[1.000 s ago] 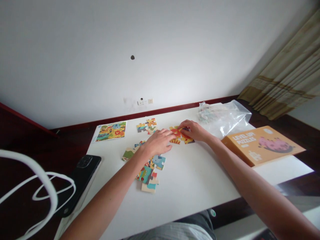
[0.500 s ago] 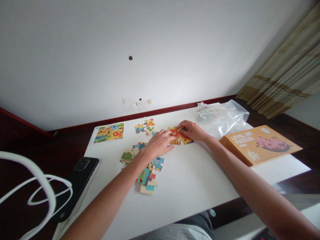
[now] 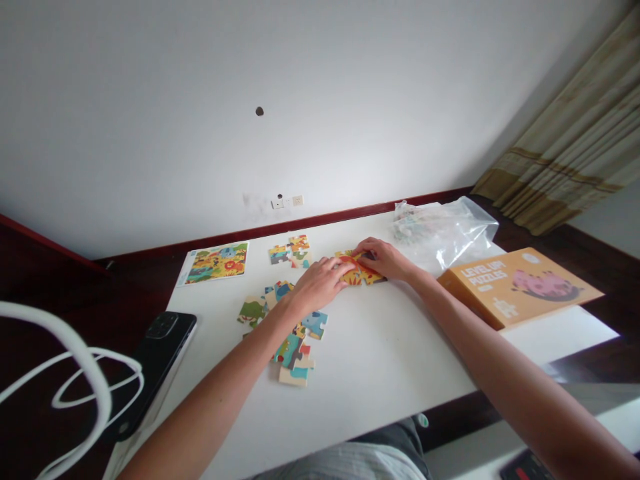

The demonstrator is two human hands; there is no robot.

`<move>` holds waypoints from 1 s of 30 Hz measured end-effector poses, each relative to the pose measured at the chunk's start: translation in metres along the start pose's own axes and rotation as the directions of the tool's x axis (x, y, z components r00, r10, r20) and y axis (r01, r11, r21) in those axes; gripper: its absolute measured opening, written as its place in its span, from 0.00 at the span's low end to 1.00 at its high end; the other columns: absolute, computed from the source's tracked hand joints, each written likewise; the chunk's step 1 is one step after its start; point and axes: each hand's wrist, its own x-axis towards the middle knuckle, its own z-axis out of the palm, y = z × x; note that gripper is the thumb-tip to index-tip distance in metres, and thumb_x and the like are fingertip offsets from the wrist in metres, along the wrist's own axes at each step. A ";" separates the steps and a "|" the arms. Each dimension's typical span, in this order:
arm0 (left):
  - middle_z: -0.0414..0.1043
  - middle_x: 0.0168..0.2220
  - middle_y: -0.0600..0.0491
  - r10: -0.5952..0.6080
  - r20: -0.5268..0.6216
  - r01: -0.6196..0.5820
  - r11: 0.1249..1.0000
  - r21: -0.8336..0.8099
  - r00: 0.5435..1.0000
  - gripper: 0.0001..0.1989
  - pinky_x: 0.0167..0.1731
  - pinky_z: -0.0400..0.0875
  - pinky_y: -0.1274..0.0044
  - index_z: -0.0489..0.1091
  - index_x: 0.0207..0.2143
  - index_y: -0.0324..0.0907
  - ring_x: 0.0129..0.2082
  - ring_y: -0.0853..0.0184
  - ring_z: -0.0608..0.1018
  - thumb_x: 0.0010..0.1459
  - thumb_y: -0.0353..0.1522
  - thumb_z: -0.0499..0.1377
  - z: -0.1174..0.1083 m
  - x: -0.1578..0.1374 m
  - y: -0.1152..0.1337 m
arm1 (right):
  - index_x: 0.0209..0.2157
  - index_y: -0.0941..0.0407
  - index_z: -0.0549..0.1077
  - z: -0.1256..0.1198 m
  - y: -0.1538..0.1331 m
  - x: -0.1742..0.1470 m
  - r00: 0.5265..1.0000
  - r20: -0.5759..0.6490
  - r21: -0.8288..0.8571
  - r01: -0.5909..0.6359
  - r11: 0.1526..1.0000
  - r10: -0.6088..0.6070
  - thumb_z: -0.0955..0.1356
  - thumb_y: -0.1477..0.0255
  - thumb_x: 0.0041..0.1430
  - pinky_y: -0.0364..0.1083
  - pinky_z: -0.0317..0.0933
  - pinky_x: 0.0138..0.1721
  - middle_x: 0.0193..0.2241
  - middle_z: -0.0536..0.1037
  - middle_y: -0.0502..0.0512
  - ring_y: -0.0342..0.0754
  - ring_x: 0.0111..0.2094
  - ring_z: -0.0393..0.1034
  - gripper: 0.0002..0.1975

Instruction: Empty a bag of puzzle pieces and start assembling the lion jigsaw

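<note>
Flat, knobbed lion pieces (image 3: 355,278) lie at twelve o'clock on the smooth table (image 3: 390,360), a crinkled bag (image 3: 450,233) at their two o'clock. Palm-down left hand (image 3: 320,283) and arched right hand (image 3: 384,259) touch the pieces, fingers half curled; whether either grips, I cannot tell.

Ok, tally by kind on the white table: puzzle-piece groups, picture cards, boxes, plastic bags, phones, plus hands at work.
Puzzle-piece groups: 3 (far group, near heap partly behind the forearm, pair-side group under the fingers)
Picture card: 1
Orange box: 1
Plastic bag: 1
Phone: 1
Hands: 2 (left hand, right hand)
Total: 9
</note>
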 end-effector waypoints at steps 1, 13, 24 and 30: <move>0.70 0.58 0.48 0.001 -0.005 -0.001 1.000 -0.008 1.000 0.20 0.61 0.66 0.67 0.65 0.63 0.47 0.59 0.60 0.71 0.71 0.35 0.53 0.000 0.000 -0.001 | 0.44 0.54 0.81 0.000 0.000 0.000 1.000 -0.002 0.000 -0.001 1.000 0.001 0.67 0.72 0.63 0.48 0.67 0.51 0.45 0.80 0.57 0.51 0.45 0.75 0.11; 0.70 0.55 0.47 0.025 -0.068 -0.021 0.998 0.063 0.997 0.19 0.57 0.69 0.66 0.67 0.61 0.46 0.56 0.58 0.72 0.71 0.37 0.55 0.010 -0.002 0.000 | 0.57 0.48 0.77 -0.027 0.014 -0.003 0.958 0.235 0.140 0.132 0.981 -0.162 0.71 0.62 0.61 0.55 0.65 0.58 0.56 0.76 0.58 0.57 0.54 0.72 0.23; 0.71 0.54 0.48 0.063 -0.079 -0.048 0.983 0.179 0.995 0.16 0.54 0.69 0.65 0.73 0.55 0.47 0.55 0.57 0.70 0.70 0.41 0.56 0.014 -0.001 0.008 | 0.55 0.47 0.78 -0.023 0.015 -0.004 0.967 0.210 0.109 0.124 0.986 -0.145 0.70 0.67 0.59 0.57 0.65 0.59 0.56 0.76 0.57 0.58 0.54 0.72 0.22; 0.71 0.58 0.49 0.076 -0.083 -0.063 0.987 0.147 0.994 0.16 0.56 0.68 0.65 0.72 0.56 0.46 0.58 0.57 0.69 0.70 0.39 0.55 0.012 0.000 0.008 | 0.55 0.48 0.79 -0.024 0.012 -0.003 0.965 0.209 0.113 0.136 0.984 -0.157 0.70 0.68 0.59 0.56 0.65 0.58 0.56 0.76 0.58 0.57 0.54 0.72 0.21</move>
